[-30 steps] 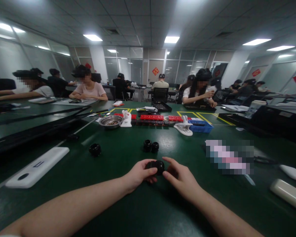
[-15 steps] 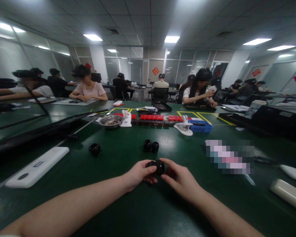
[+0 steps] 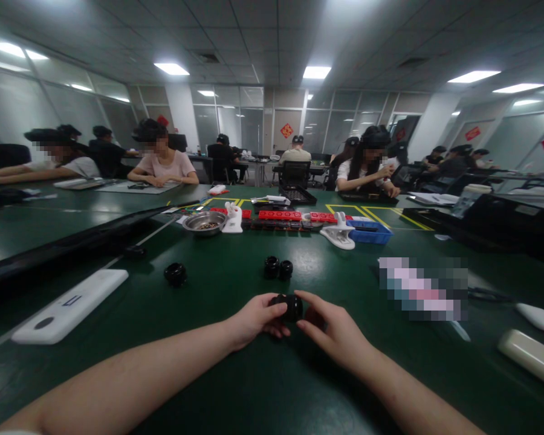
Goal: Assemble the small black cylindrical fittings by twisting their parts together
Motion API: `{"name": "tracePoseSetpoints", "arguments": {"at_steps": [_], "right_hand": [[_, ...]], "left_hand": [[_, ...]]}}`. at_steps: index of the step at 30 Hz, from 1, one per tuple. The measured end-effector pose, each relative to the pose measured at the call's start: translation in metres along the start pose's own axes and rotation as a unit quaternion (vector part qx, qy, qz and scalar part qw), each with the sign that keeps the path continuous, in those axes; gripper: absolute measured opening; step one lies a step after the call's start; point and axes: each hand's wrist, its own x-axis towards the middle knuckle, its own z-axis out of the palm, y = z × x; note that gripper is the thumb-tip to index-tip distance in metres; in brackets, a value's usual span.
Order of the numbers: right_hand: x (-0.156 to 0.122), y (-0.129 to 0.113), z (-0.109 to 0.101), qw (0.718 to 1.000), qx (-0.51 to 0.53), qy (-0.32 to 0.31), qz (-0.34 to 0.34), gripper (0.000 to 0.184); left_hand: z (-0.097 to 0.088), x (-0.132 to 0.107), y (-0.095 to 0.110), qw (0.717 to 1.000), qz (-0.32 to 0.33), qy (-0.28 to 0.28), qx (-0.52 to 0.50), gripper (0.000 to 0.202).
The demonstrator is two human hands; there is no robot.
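My left hand is closed round a glossy black cylindrical part, its thumb lying across the near side. At that part's right end, the thumb and index finger of my right hand touch the rim, one below and one on top. The other right fingers curl behind it, partly hidden. Just beyond the hands, a similar black round part stands beside a smaller black round part. Farther left sits another black round part on the green table.
A white flat device lies at left. Across the table are a metal bowl with small pieces, red blocks, white clamps and a blue tray. A beige case is at right. Several people sit farther back.
The view has shifted very slightly. Both hands keep their grip on the black part, with no clear movement of it or the parts on the table.
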Motion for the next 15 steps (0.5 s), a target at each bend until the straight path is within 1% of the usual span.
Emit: {"name": "tracePoseSetpoints", "arguments": {"at_steps": [3, 4, 7, 9, 11, 15], "right_hand": [[0.0001, 0.0011, 0.0027, 0.999, -0.002, 0.004, 0.035, 0.053], [0.0006, 0.0013, 0.0034, 0.999, -0.003, 0.007, 0.052, 0.052], [0.0024, 0.0016, 0.0041, 0.997, -0.006, 0.009, 0.078, 0.036], [0.0032, 0.0020, 0.0036, 0.998, 0.000, 0.004, 0.066, 0.027], [0.0033, 0.0025, 0.0028, 0.999, 0.012, 0.000, 0.044, 0.026], [0.0015, 0.0031, 0.0023, 1.000, 0.021, 0.001, 0.006, 0.043]], "left_hand": [[0.0003, -0.0003, -0.0006, 1.000, 0.014, 0.011, -0.006, 0.058], [0.0005, -0.0002, -0.0009, 1.000, 0.018, 0.016, -0.006, 0.058], [0.0010, 0.0003, -0.0019, 0.999, 0.026, 0.027, 0.003, 0.059], [0.0005, 0.0007, -0.0025, 0.999, 0.029, 0.024, 0.009, 0.059], [-0.0005, 0.0012, -0.0027, 1.000, 0.028, 0.011, 0.011, 0.060], [-0.0028, 0.0021, -0.0020, 1.000, 0.010, -0.018, 0.001, 0.060]]}}
